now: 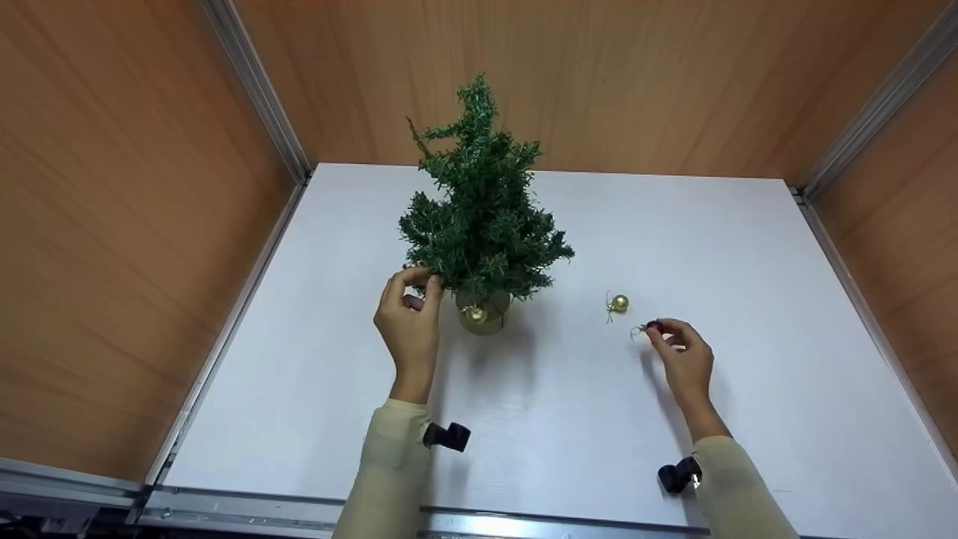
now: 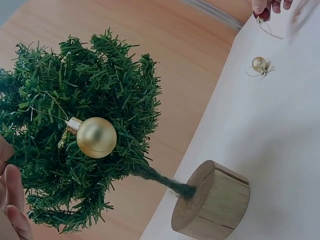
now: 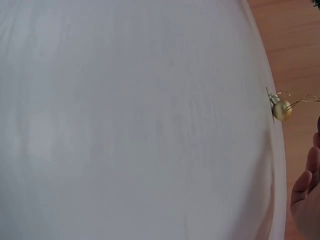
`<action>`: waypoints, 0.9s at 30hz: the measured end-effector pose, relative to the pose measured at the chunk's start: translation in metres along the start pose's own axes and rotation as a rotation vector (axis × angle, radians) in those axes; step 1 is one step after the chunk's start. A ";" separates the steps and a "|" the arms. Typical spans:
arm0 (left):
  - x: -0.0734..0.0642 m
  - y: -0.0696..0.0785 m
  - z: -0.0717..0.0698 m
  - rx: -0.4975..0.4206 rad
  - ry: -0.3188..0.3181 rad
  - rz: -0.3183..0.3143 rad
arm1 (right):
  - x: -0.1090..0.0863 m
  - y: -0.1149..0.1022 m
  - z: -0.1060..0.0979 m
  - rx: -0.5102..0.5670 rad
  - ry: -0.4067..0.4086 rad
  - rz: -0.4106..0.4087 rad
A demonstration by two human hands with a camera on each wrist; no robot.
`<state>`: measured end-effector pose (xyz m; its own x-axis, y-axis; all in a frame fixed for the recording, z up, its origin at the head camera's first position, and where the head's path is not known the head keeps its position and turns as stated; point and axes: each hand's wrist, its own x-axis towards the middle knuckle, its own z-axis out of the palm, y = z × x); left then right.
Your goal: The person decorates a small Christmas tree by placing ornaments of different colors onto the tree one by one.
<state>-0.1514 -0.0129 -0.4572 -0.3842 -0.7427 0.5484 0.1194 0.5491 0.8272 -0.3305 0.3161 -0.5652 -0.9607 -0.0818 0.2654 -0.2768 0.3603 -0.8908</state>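
A small artificial Christmas tree stands upright on a round wooden base. At its lower left edge, my left hand has thumb and forefinger pinched at a branch tip; the fingertips are partly hidden by the greenery. A gold ball ornament hangs from a low branch, in front of the base in the head view. To the right of the tree my right hand pinches a dark red ball ornament, its gold string dangling free. Close to that hand, another gold ball ornament lies on the table.
The white tabletop is bounded by wood-grain panels at the back and both sides. A metal rail runs along the front edge. Dark wrist cameras stick out from both sleeves.
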 end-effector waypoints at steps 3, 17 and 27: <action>0.000 0.000 0.000 0.003 0.002 0.004 | 0.000 -0.004 -0.001 0.003 0.000 -0.009; -0.001 0.000 -0.001 0.023 0.001 0.013 | -0.001 -0.018 -0.003 0.031 -0.001 -0.058; -0.002 0.000 0.000 0.006 -0.002 0.011 | -0.011 -0.053 -0.006 0.048 0.008 -0.076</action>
<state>-0.1507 -0.0114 -0.4578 -0.3844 -0.7360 0.5572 0.1181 0.5594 0.8204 -0.3054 0.3033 -0.5184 -0.9368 -0.0998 0.3352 -0.3494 0.3086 -0.8847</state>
